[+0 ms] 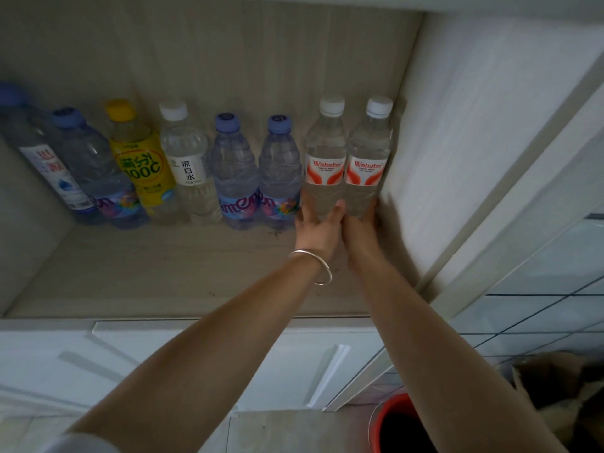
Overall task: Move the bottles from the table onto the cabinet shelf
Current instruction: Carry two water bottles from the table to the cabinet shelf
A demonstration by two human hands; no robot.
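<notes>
Pale wood cabinet shelf with bare board in front; left hand grips one Wahaha bottle, right hand grips the other Wahaha bottle against the side wall, six bottles leftward

Eight bottles stand in one row on the cabinet shelf. Two are Wahaha water bottles with white caps and red-and-white labels, one beside the other at the right end. Three are clear bottles with blue caps and purple labels. One is a yellow drink bottle with a yellow cap. One is a clear white-capped bottle with a white label. One blue-capped bottle with a white label stands at the left end. Two hands, left and right, reach in, and the left wrist carries one silver bangle. One red bucket shows below.
</notes>
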